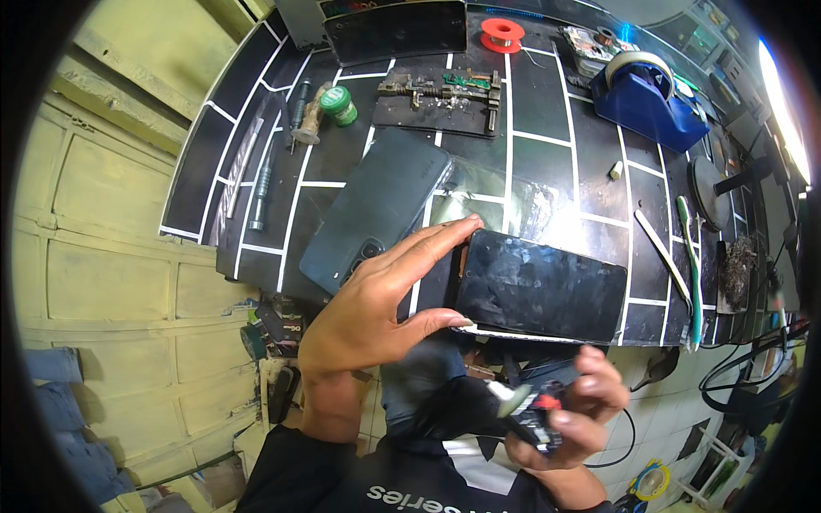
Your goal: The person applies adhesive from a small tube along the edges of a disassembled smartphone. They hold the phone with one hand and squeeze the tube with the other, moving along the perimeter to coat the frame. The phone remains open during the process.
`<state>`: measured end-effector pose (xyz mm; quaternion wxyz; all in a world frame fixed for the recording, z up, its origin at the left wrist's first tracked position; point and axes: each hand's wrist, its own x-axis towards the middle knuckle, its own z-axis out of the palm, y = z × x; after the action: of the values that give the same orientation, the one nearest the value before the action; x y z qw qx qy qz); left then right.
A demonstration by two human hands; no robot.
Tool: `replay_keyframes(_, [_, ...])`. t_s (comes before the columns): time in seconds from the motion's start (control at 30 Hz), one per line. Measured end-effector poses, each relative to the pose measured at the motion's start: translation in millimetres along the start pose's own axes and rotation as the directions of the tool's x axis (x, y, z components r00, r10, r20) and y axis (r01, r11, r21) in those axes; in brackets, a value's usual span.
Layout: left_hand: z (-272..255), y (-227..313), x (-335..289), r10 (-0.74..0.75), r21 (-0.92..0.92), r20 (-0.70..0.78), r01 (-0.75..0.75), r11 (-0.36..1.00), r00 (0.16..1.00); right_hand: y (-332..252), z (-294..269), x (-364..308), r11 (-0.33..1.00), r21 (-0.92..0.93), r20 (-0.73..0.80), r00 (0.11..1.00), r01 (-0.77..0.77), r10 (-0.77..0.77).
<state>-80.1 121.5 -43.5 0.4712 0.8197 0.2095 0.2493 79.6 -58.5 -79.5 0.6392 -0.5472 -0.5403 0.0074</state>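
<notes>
A black phone screen (543,286), smudged on its glass, lies at the bench's near edge. My left hand (385,299) spans its left end, fingertips at the far corner and thumb at the near one. Below the bench edge, over my lap, my right hand (581,419) is closed around a small dark tool (534,415) with a red part and a pale green rounded piece. Motion blurs this tool, so its exact kind is unclear. Beyond my left hand lies a dark blue-grey phone back (380,201), its camera patch partly under my fingers. Clear plastic film (505,192) lies beside it.
A metal board holder (440,103) bears a green circuit board. Around it are a green-lidded jar (339,106), screwdrivers (263,190), a red solder spool (502,36) and a blue tape dispenser (650,103). White tweezers (663,255) and a green toothbrush (689,265) lie right.
</notes>
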Motion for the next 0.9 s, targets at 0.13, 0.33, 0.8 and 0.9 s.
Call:
replay_keyframes(0.13, [0.3,2.1,-0.9,0.019,0.047,-0.026,-0.017,0.999,0.999,5.5,-12.2,22.8,0.995,-0.097,-0.055,0.998,-0.021,0.016])
replay_keyframes(0.33, [-0.4,4.2,-1.8,-0.002,0.061,-0.029,0.004,0.998,1.000,24.7,-12.1,44.6,0.974,-0.087,-0.205,0.960,-0.210,0.189])
replay_keyframes(0.8, [-2.1,0.5,-4.0,0.052,0.012,0.012,-0.052,0.999,0.999,28.3,-6.6,44.1,0.959,0.073,-0.173,0.944,-0.273,0.281])
replay_keyframes(0.9, [-2.6,1.0,-5.5,0.036,-0.026,0.004,-0.036,0.999,0.999,27.5,-5.1,45.2,0.959,0.072,-0.182,0.942,-0.274,0.282])
